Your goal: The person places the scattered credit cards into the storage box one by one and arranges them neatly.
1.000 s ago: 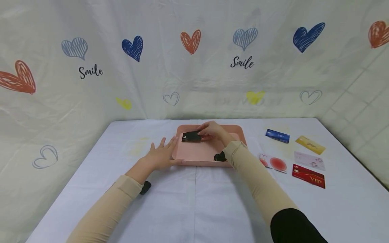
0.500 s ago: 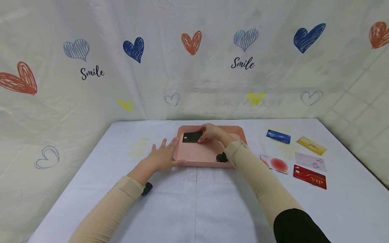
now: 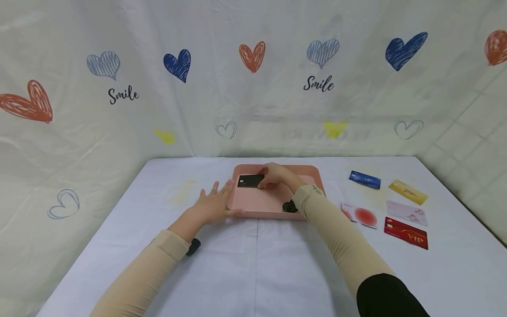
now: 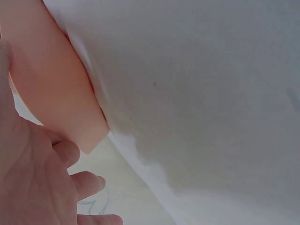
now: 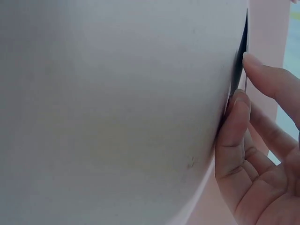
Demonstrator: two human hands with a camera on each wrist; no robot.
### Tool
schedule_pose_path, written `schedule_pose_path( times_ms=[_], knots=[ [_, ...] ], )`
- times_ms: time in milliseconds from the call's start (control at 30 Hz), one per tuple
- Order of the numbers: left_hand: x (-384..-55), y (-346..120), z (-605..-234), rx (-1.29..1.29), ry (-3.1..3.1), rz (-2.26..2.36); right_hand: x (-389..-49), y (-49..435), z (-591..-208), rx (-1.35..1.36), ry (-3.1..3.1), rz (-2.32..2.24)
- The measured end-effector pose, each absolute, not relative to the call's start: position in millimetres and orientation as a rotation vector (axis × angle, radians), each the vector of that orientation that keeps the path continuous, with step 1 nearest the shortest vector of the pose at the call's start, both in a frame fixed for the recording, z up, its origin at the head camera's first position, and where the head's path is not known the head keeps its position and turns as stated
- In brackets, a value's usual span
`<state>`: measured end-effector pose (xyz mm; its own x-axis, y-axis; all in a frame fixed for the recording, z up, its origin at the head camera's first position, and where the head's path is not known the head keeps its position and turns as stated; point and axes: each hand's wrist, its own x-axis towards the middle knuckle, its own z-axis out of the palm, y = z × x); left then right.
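On my head view I saw the right hand (image 3: 274, 175) pinching a thin rectangular black card (image 3: 249, 181) within the far left part of a smooth pink tray (image 3: 259, 207) with rounded corners, and its right end was hidden by the fingers, so whether it touched the tray's floor I could not tell. The left hand (image 3: 210, 207) rested with straight, spread fingers at the tray's left wall, its palm cut off in the wrist view. Five flat printed cards (image 3: 405, 233) lay rightward on the worktop's creased white cloth (image 3: 222, 273).
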<state>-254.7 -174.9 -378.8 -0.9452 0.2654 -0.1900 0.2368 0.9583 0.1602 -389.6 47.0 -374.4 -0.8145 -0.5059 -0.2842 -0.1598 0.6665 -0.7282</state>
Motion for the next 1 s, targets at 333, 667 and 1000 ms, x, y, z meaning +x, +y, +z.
schedule_pose_path(
  times_ms=[333,667,1000],
  knots=[
    [-255.8,-175.8,-378.4,0.373,2.888,0.219,-393.2,44.2,-378.8,-0.489,2.415,-0.987],
    [-254.2,-175.6,-375.3,0.371,2.883,0.225,-392.8,42.7,-376.7,-0.461,2.424,-0.976],
    [-255.7,-176.3,-377.1,0.372,2.882,0.244,-394.4,40.5,-376.4,-0.458,2.444,-0.930]
  ],
)
